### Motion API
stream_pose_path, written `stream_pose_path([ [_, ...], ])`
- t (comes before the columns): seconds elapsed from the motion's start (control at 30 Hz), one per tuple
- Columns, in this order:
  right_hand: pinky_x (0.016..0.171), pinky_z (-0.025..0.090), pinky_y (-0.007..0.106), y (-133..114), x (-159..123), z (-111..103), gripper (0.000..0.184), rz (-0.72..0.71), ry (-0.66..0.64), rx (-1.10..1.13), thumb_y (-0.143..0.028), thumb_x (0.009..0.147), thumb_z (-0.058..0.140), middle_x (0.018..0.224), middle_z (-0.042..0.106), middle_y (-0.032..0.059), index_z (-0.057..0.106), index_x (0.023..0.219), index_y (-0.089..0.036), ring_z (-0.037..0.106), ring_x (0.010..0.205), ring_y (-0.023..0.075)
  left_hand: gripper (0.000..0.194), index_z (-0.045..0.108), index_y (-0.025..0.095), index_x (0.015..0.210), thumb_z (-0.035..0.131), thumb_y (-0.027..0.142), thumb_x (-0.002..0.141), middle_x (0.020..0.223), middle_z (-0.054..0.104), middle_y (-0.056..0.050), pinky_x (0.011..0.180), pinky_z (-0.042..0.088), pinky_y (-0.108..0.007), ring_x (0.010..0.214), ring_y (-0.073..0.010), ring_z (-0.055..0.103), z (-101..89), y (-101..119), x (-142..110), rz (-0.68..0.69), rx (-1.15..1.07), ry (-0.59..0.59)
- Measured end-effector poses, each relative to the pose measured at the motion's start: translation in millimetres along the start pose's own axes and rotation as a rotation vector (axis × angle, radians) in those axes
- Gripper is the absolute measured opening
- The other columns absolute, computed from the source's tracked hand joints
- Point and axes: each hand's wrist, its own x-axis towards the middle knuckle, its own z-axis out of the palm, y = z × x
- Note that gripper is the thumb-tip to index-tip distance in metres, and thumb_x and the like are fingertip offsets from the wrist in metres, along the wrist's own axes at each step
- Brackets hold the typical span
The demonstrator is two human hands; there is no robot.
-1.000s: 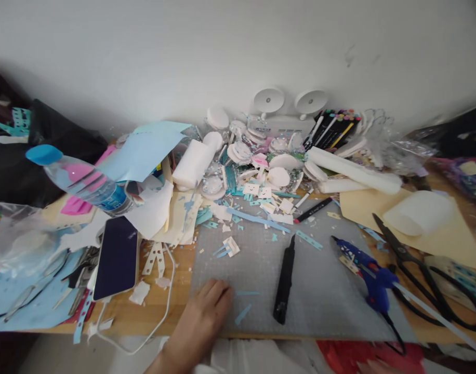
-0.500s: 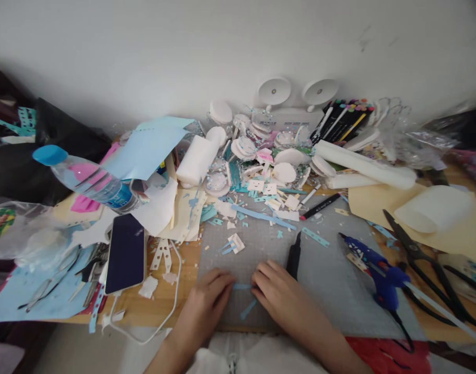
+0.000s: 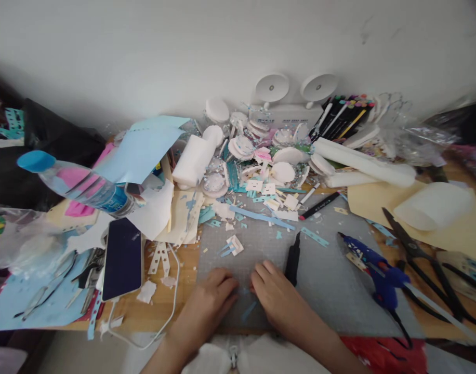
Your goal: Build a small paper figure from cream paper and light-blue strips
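Note:
Near the front of the grey cutting mat [image 3: 316, 306], my left hand [image 3: 214, 296] and my right hand [image 3: 273, 293] face each other, a short gap apart. Their fingers are curled and closed at the tips. A narrow light-blue paper strip [image 3: 243, 287] runs between them, faint and blurred, its ends hidden by the fingers. Below the gap lies another small blue paper piece [image 3: 249, 310]. A black pen-shaped cutter [image 3: 293, 259] rests just beyond my right hand. Ahead of my left hand is a small white paper figure with blue strips [image 3: 233, 245].
A blue glue gun [image 3: 372, 270] and black scissors [image 3: 413, 254] lie at the right. Leftward are a phone [image 3: 123, 259], its white cable [image 3: 178, 280] and a tilted water bottle [image 3: 86, 189]. Paper scraps, white round pieces [image 3: 216, 110] and markers [image 3: 351, 117] crowd the back.
The blue strip between my hands shows less clearly now. My left hand's fingers have shifted slightly, and the whole view has moved a little.

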Motion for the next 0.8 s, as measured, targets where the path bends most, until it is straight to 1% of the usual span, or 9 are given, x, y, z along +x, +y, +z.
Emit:
stream_pose_path([
  [0.1, 0.074, 0.036, 0.037, 1, -3, -3, 0.02, 0.02, -0.003, 0.035, 0.001, 0.08, 0.058, 0.079, 0.058, 0.0049, 0.059, 0.075, -0.018, 0.05, 0.078, 0.0241, 0.014, 0.063, 0.017, 0.095, 0.054, 0.007, 0.091, 0.095, 0.063, -0.005, 0.078, 0.055, -0.032, 0.088, -0.0198, 0.061, 4.1, 1, 0, 0.007, 0.018, 0.006],
  [0.2, 0.077, 0.038, 0.036, 2, -8, -9, 0.012, 0.068, -0.004, 0.099, -0.009, 0.082, 0.065, 0.089, 0.059, 0.0041, 0.058, 0.085, -0.019, 0.051, 0.085, 0.0237, 0.018, 0.063, 0.018, 0.095, 0.049, 0.006, 0.093, 0.095, 0.062, -0.005, 0.079, 0.054, -0.031, 0.089, -0.019, 0.06, 8.3, 1, -2, 0.01, 0.029, 0.017],
  [0.27, 0.077, 0.038, 0.035, 2, -12, -12, 0.014, 0.104, -0.008, 0.138, -0.014, 0.082, 0.068, 0.093, 0.06, 0.0043, 0.057, 0.089, -0.019, 0.052, 0.086, 0.0237, 0.019, 0.062, 0.018, 0.095, 0.047, 0.006, 0.094, 0.096, 0.062, -0.005, 0.079, 0.053, -0.031, 0.089, -0.0186, 0.059, 9.9, 1, -4, 0.007, 0.033, 0.027],
  [0.37, 0.075, 0.037, 0.034, 1, -14, -10, 0.012, 0.124, -0.018, 0.167, -0.009, 0.084, 0.063, 0.09, 0.059, 0.0038, 0.056, 0.087, -0.019, 0.051, 0.083, 0.0225, 0.019, 0.062, 0.018, 0.095, 0.047, 0.007, 0.094, 0.095, 0.062, -0.005, 0.078, 0.053, -0.03, 0.087, -0.0182, 0.059, 10.1, 1, -4, 0.005, 0.038, 0.039],
  [0.47, 0.074, 0.036, 0.033, 0, -15, -6, 0.015, 0.121, -0.028, 0.182, -0.004, 0.085, 0.058, 0.086, 0.059, 0.0033, 0.056, 0.084, -0.019, 0.051, 0.081, 0.0214, 0.019, 0.063, 0.018, 0.095, 0.047, 0.008, 0.094, 0.094, 0.063, -0.005, 0.078, 0.054, -0.03, 0.087, -0.0178, 0.06, 9.2, 0, -2, 0.013, 0.04, 0.053],
  [0.6, 0.072, 0.034, 0.032, 0, -14, -3, 0.017, 0.117, -0.04, 0.186, -0.002, 0.085, 0.055, 0.085, 0.06, 0.0044, 0.057, 0.082, -0.018, 0.05, 0.079, 0.0211, 0.02, 0.063, 0.019, 0.1, 0.048, 0.009, 0.094, 0.096, 0.063, -0.005, 0.08, 0.055, -0.03, 0.089, -0.0178, 0.061, 7.1, 1, -1, 0.021, 0.035, 0.064],
  [0.8, 0.069, 0.031, 0.034, -1, -11, 0, 0.018, 0.133, -0.063, 0.187, 0.001, 0.076, 0.055, 0.083, 0.059, 0.0068, 0.058, 0.078, -0.017, 0.049, 0.077, 0.0233, 0.013, 0.064, 0.018, 0.1, 0.058, 0.012, 0.089, 0.098, 0.064, -0.006, 0.081, 0.054, -0.034, 0.091, -0.0214, 0.06, 5.9, 5, 2, 0.014, 0.017, 0.059],
])
